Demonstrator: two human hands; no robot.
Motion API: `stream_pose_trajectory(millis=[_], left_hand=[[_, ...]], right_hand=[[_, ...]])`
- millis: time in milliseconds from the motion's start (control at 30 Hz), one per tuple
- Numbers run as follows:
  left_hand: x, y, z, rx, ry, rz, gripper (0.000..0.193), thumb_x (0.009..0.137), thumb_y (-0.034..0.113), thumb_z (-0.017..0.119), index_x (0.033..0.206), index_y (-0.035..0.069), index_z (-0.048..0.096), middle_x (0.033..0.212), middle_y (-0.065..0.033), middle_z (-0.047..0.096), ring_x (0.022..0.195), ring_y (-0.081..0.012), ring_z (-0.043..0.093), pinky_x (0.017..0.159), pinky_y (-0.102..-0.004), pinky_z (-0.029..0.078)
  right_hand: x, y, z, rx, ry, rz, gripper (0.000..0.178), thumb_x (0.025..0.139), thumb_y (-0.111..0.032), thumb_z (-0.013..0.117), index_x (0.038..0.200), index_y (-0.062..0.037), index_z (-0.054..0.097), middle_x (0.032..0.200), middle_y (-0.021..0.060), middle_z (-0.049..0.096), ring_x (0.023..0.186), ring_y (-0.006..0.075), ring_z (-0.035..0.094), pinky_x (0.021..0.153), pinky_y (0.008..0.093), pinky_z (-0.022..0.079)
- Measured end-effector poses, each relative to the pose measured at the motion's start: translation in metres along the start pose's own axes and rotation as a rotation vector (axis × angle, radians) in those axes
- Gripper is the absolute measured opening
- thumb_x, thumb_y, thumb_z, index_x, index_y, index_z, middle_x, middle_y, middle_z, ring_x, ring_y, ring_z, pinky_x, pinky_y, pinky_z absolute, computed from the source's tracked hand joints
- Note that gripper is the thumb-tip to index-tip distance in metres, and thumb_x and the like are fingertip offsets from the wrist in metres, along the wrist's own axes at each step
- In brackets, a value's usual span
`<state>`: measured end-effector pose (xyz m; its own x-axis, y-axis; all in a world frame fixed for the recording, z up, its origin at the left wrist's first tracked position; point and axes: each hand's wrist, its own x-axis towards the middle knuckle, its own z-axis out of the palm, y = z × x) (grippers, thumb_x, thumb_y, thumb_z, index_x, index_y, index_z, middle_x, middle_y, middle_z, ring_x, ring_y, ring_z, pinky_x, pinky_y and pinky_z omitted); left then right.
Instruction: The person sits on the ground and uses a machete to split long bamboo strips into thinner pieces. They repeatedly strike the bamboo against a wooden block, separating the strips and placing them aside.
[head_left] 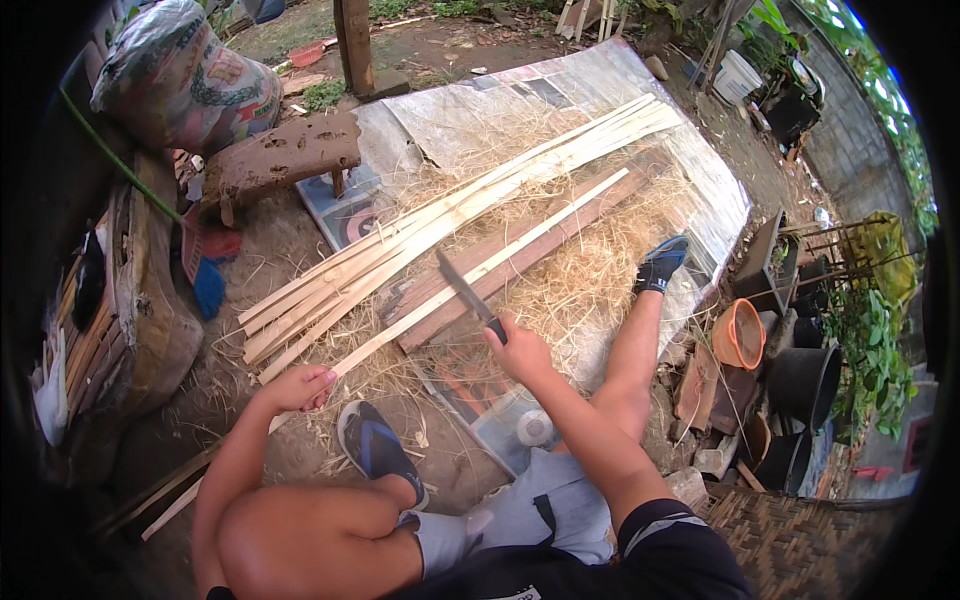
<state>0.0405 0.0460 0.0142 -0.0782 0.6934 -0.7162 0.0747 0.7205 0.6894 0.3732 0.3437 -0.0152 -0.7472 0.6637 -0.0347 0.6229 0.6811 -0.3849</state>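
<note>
My left hand (300, 388) is closed around the near end of a long pale wooden strip (378, 340). That strip runs away to the right over a brown plank (560, 240). In my right hand (520, 350) is the dark handle of a knife (462, 284). Its long blade points up and left, crossing over the strip; whether it touches the wood I cannot tell. Left of the plank lies a bundle of similar pale strips (430, 222), fanned toward me. Thin curly shavings (575, 285) are heaped around the plank.
A flat printed sheet (715, 200) lies under the work. At the left stand a low brown bench (290, 150), a full sack (185, 80) and a blue broom (208, 287). An orange bucket (738, 333) and black pots (803, 385) are on the right. My sandalled feet flank the plank.
</note>
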Motion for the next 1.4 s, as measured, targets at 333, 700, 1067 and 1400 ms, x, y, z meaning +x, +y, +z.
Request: stream_pose_trajectory(millis=[333,700,1067,1400], left_hand=[[-0.003,-0.014,-0.005,-0.064,0.008,-0.026,0.032,0.109,0.037,0.051,0.096,0.008,0.059,0.071,-0.003,0.063,0.054,-0.0096,0.054,0.052,-0.025,0.045],[0.0,0.013,0.025,0.442,0.373,0.176,0.031,0.097,0.035,0.067,0.093,0.004,0.063,0.078,-0.0119,0.068,0.079,-0.0288,0.07,0.069,-0.0441,0.053],[0.004,0.02,0.041,0.724,0.482,0.111,0.044,0.105,0.045,0.047,0.093,0.008,0.069,0.08,-0.0174,0.07,0.081,-0.0405,0.068,0.073,-0.0516,0.053],[-0.006,-0.025,0.012,0.191,0.113,-0.003,0.054,0.108,0.047,0.045,0.083,0.006,0.07,0.063,-0.0037,0.059,0.061,-0.0163,0.056,0.063,-0.0349,0.048]], right_hand=[[0.005,0.024,0.001,-0.021,0.0,0.016,0.041,0.099,-0.05,0.059,0.123,-0.0171,0.061,0.073,0.0178,0.07,0.069,0.0409,0.071,0.059,0.0515,0.055],[0.024,0.055,-0.004,-0.02,-0.049,0.309,0.046,0.103,-0.05,0.051,0.129,-0.012,0.054,0.088,0.0244,0.073,0.082,0.0461,0.071,0.072,0.0567,0.055],[0.046,0.076,-0.024,-0.042,0.093,0.47,0.046,0.105,-0.05,0.046,0.122,-0.0085,0.055,0.088,0.0277,0.071,0.081,0.0496,0.069,0.071,0.0595,0.053],[0.021,0.034,-0.008,-0.017,0.003,0.131,0.039,0.101,-0.05,0.055,0.119,-0.0152,0.059,0.076,0.0208,0.071,0.069,0.0442,0.07,0.059,0.0532,0.054]])
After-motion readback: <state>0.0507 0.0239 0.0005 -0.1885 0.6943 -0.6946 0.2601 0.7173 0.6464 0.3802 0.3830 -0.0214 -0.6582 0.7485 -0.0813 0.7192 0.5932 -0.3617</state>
